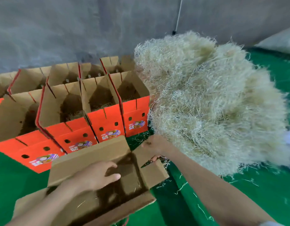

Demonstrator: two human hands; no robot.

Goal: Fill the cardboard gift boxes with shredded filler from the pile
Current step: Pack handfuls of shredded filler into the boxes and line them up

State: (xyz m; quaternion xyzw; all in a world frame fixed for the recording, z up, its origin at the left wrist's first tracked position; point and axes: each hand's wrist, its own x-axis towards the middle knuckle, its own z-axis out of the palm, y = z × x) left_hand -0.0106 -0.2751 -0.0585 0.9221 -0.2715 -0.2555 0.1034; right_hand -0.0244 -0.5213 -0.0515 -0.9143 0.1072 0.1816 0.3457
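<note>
Fingers of the right hand [155, 145] curl over the far right flap of the open box [124, 176], pinching its edge, while the left hand [98, 174] lies spread and loose over the box mouth, gripping nothing that I can see. That box looks nearly bare inside, with only a few stray strands on its bottom. The pile of filler [214, 103] rises just beyond the right hand, touching the right end of the rows of red boxes [92, 111], several of which show filler in their depths. Trouble could come from the flap: if it springs back inward once released, a handful would land on it and spill onto the floor. A big grab from such a tangled heap could also drag trailing strands across the floor, where loose bits already lie near the box's right corner. With only one hand steadying it, the light box could tip or slide. Everything rests on a smooth green floor [239, 201], with a plain grey wall [59, 30] behind the rows and a thin white cord [179, 13] hanging down it.
</note>
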